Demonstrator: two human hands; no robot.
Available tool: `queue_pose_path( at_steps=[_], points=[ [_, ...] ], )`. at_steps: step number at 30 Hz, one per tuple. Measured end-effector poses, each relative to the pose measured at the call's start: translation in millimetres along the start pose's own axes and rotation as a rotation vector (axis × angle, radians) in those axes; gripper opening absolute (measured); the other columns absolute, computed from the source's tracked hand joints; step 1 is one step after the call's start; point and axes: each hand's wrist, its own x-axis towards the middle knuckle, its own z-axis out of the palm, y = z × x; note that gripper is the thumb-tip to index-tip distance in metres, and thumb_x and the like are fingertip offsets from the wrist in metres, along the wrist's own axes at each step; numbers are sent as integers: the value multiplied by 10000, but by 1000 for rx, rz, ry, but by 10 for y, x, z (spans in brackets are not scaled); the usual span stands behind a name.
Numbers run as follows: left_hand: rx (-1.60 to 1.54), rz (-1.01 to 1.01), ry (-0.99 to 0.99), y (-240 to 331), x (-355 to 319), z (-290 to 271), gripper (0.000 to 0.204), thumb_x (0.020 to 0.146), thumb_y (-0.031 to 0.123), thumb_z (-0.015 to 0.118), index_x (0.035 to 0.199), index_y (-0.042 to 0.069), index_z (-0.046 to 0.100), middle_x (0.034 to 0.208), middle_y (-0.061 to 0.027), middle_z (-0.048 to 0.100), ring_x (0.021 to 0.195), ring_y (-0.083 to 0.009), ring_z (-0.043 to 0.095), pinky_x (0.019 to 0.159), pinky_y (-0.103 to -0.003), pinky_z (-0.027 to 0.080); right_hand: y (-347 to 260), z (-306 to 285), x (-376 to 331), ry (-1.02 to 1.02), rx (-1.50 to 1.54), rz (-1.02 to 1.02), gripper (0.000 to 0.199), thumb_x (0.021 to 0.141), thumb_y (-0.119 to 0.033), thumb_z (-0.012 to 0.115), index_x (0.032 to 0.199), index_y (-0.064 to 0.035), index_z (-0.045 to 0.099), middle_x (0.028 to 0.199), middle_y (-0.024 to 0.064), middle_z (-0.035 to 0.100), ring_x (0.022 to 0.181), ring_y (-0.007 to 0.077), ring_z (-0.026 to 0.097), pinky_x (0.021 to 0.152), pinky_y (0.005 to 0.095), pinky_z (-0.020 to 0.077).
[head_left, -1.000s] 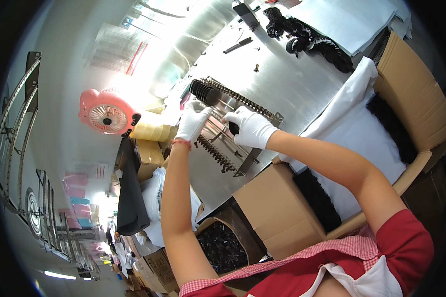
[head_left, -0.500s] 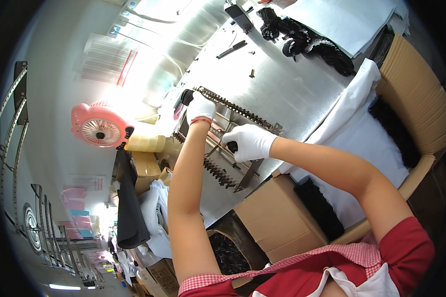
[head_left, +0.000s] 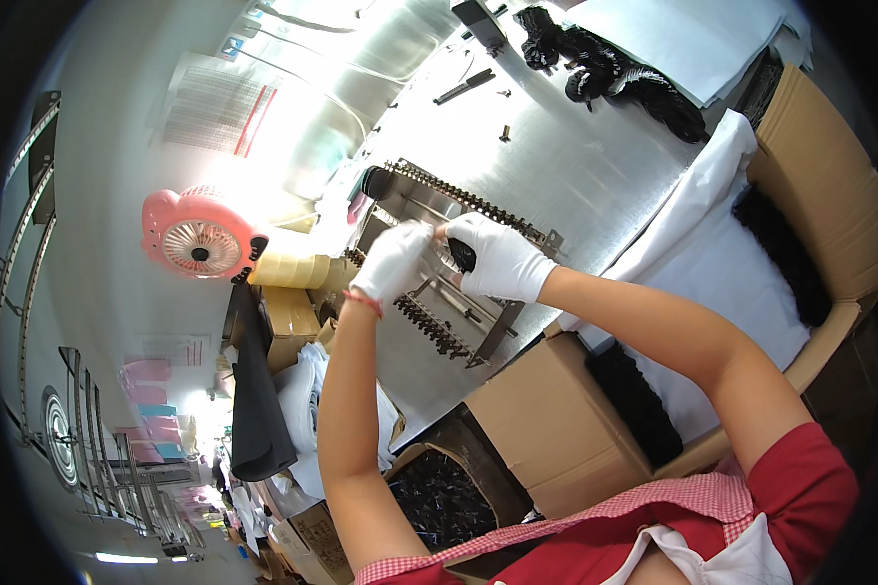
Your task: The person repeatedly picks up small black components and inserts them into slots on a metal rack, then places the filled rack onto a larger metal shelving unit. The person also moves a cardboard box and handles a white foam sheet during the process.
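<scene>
My right hand (head_left: 505, 258), in a white glove, is closed round a small dark rounded thing (head_left: 461, 255) whose kind I cannot make out. My left hand (head_left: 398, 261), gloved in white with a red band at the wrist, is smeared by motion. Its fingertips come close to those of my right hand; whether they touch or grip anything I cannot tell. Both hands are over a metal frame (head_left: 493, 343) with rods across its middle. Along its far side runs a toothed row (head_left: 468, 200), and another toothed row (head_left: 429, 327) lies on the near side. My hands hide part of the middle.
The frame stands on a metal table (head_left: 576, 185). Beyond are a black pen (head_left: 464, 87), a brass-coloured screw (head_left: 505, 134) and black glossy bundles (head_left: 605, 73). An open cardboard box (head_left: 556, 419) stands nearer, with black fuzzy strips and white sheeting. A pink fan (head_left: 200, 244) is at left.
My left hand has come back from the frame's far left corner toward my right hand, uncovering that corner. My right hand keeps its hold on the dark thing, shifted slightly away from me.
</scene>
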Motion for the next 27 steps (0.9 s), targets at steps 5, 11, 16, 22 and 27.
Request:
queue_pose_path(
  at_steps=[5, 11, 16, 22, 27],
  points=[
    [778, 85, 822, -433, 848, -509, 535, 785, 335, 736, 1252, 116, 594, 1353, -90, 538, 1242, -269, 505, 1011, -416, 426, -145, -83, 8, -241, -85, 96, 463, 708, -203, 735, 1160, -157, 642, 1041, 156, 617, 1003, 321, 631, 925, 376, 523],
    [806, -23, 530, 274, 1046, -309, 455, 803, 361, 665, 1098, 15, 661, 1118, -183, 677, 1023, -333, 661, 896, -427, 509, 73, -93, -4, -232, -54, -47, 483, 670, -217, 713, 1142, -146, 644, 969, 176, 634, 920, 359, 648, 824, 426, 543],
    [1121, -151, 574, 46, 1028, -200, 313, 877, 209, 513, 1062, 16, 675, 1062, -230, 697, 996, -381, 682, 853, -470, 536, -50, 42, -88, -36, -50, 14, 551, 696, -222, 760, 1212, -128, 589, 1043, 177, 608, 949, 362, 646, 850, 429, 545],
    [374, 225, 478, 145, -76, 312, 313, 976, 294, 470, 1029, 13, 598, 859, -257, 673, 828, -414, 669, 752, -476, 509, -98, 58, -106, 280, 10, 2, 662, 716, -173, 820, 1280, -96, 482, 1262, 138, 540, 1148, 337, 584, 955, 399, 516],
    [-156, 423, 288, 179, -940, 893, 338, 1006, 344, 532, 1122, 28, 553, 856, -123, 644, 780, -196, 639, 685, -349, 511, -302, -165, -491, 186, -49, -292, 686, 679, -226, 816, 1268, -84, 495, 1254, 100, 550, 1086, 290, 620, 917, 367, 535]
  ],
)
